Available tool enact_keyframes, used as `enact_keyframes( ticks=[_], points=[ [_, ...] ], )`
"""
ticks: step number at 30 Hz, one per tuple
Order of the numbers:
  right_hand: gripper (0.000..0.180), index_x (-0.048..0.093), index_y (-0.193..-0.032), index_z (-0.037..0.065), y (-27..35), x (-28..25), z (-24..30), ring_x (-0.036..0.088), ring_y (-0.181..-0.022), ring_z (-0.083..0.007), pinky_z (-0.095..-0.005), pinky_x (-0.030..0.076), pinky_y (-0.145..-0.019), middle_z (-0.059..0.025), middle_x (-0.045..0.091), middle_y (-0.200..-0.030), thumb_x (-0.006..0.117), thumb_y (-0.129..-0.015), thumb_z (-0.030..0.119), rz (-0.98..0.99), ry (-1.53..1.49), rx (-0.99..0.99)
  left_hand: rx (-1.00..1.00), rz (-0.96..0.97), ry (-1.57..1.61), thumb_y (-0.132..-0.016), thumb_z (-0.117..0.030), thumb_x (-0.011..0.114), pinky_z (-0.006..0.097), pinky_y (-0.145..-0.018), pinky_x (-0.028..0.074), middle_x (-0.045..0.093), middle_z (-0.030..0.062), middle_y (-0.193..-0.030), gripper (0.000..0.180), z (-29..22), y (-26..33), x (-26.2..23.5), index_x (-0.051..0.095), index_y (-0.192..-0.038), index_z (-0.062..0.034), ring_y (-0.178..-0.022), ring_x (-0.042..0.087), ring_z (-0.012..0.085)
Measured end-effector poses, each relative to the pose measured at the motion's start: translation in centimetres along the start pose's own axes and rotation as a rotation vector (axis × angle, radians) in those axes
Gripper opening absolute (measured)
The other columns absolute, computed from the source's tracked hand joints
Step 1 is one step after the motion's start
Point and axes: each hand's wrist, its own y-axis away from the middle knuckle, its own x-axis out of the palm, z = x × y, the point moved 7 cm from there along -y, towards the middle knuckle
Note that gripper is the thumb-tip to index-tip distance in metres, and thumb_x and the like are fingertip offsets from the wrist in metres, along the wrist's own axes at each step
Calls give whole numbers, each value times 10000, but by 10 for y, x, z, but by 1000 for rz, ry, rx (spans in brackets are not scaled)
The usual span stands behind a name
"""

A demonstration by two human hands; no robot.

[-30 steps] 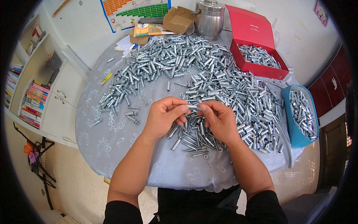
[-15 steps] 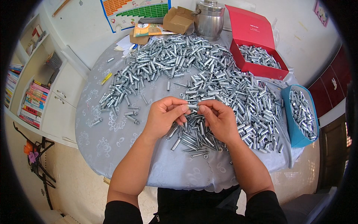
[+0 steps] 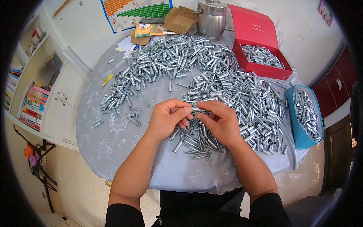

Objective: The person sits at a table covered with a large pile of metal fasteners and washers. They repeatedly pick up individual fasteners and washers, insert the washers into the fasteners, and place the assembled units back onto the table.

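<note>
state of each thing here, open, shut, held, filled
metal part, held in both hands
left hand, pinching it
right hand, closed on it
loose metal parts, heaped
red box, lid raised, filled with parts
blue bin, open-topped, filled with parts
steel pot, lid on
brown carton, open

Bright all round, and the shiny silver metal tubes [image 3: 251, 96] throw back hard white glints, dark shadows packed between them! Pale glare on the glossy cream floor [image 3: 308, 166] at right; a sheen across the silvery grey patterned tablecloth [image 3: 113, 160]. The black cloth sleeves [image 3: 124, 216] swallow nearly all detail. Centre looks crisp, the white shelved cabinet [image 3: 58, 119] bows at left, and the corners drop into black.
</note>
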Motion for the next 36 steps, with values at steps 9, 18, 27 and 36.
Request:
enact_keyframes(
  ticks=[9, 18, 27, 36],
  points=[
    [278, 705, -1093, 50, -3, -12, -14, 566, -563, -95, -238, 464, -533, -82, 673, -984, 742, -819, 23, -142, 101, 1, 38, -72, -35, -924, -80, 669, 230, -565, 516, 703, 84, -832, 180, 1, -2, -12, 695, -1077, 10, -613, 605, 94],
    [264, 702, -1084, 38, 0, -2, -7, 559, -564, -99, -244, 456, -534, -75, 670, -959, 739, -823, 29, -25, 49, -28, 21, -7, -27, -938, -80, 643, 235, -585, 517, 723, 109, -885, 258, -1, 0, -2, 678, -1169, 29, -630, 598, 89],
    [210, 684, -1038, 33, 0, -18, -17, 507, -557, -112, -253, 435, -541, -69, 637, -929, 687, -832, -9, -203, 139, 34, 72, -198, -255, -907, -35, 622, 179, -548, 413, 728, 62, -963, 199, -13, -1, -31, 726, -1076, -24, -604, 524, 37],
    [244, 675, -1075, 14, 0, -19, -10, 497, -538, -84, -232, 419, -523, -91, 624, -1031, 678, -832, -15, -243, 106, 3, 199, 270, -724, -765, 53, 649, 227, -684, 461, 575, 13, -1112, 264, -35, 15, -5, 767, -943, -102, -846, 558, 88]
  ],
)
